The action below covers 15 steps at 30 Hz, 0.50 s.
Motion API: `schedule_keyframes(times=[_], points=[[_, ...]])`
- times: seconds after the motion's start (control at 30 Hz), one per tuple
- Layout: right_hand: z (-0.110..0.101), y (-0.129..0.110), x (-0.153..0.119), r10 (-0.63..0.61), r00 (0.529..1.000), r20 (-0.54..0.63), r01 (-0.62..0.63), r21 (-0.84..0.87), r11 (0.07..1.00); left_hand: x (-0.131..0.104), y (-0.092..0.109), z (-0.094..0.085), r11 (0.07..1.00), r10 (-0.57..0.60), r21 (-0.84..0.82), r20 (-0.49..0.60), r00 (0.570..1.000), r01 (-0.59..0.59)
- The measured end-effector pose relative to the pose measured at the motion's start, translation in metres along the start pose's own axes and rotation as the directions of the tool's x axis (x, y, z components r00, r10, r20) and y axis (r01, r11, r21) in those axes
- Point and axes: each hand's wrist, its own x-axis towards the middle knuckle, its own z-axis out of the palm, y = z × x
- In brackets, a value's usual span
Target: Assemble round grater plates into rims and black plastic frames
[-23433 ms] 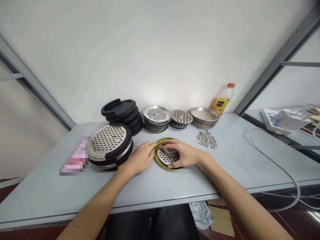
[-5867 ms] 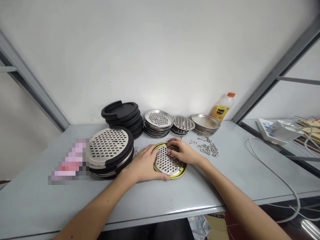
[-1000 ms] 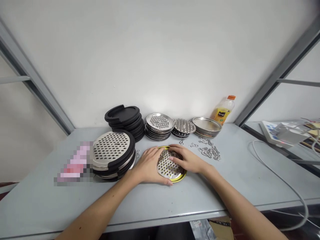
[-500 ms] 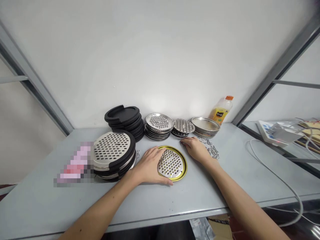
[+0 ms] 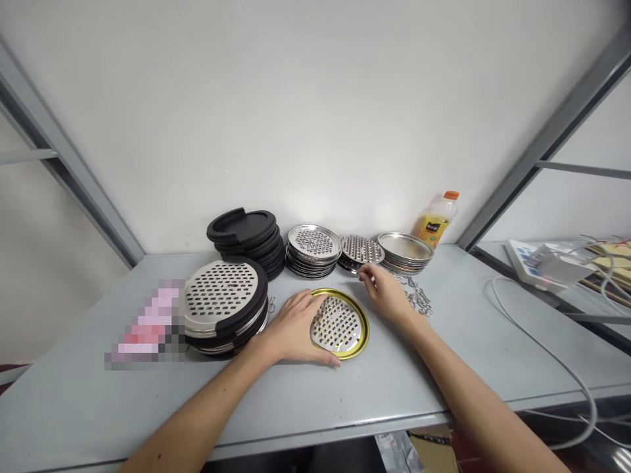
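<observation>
My left hand [image 5: 297, 330] is curved around the left side of a round metal lid with a yellow rim [image 5: 365, 330], thumb at its near edge and fingers at its far edge. Inside that lid lies a silver grater plate [image 5: 337, 324] with rows of slotted holes. Fingertips pinched, my right hand [image 5: 383, 290] is raised slightly above the table behind the lid, holding a small shiny metal clip [image 5: 355, 272], partly hidden by the fingers. A loose heap of bent wire clips [image 5: 418, 295] lies just right of this hand.
Along the wall stand black ring-shaped holders [image 5: 246, 226], silver-rimmed grater discs [image 5: 313, 243], bare grater plates [image 5: 362, 249], metal lids [image 5: 405, 246] and a juice bottle [image 5: 436, 220]. Assembled graters [image 5: 224, 295] are stacked at left. A white cable [image 5: 537, 348] crosses the right side.
My right hand has lifted a little from the tabletop, its fingertips now pinched on a small metal piece. My left hand and the yellow-rimmed lid stay in place.
</observation>
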Motion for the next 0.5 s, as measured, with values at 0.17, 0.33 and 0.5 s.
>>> schedule_keyframes(times=[0.17, 0.33, 0.5], points=[[0.005, -0.022, -0.003, -0.14, 0.99, 0.033, 0.129, 0.216, 0.968, 0.0, -0.001, 0.0, 1.0, -0.02, 0.0, 0.012, 1.0, 0.02], [0.006, -0.035, -0.005, -0.241, 0.958, 0.158, 0.201, 0.235, 0.951, 0.0, 0.001, -0.001, 1.0, -0.029, 0.001, 0.023, 0.999, 0.029], [0.01, -0.031, -0.005, -0.241, 0.959, 0.147, 0.216, 0.172, 0.961, 0.0, 0.001, 0.0, 0.999, -0.045, 0.006, 0.038, 0.998, 0.045]])
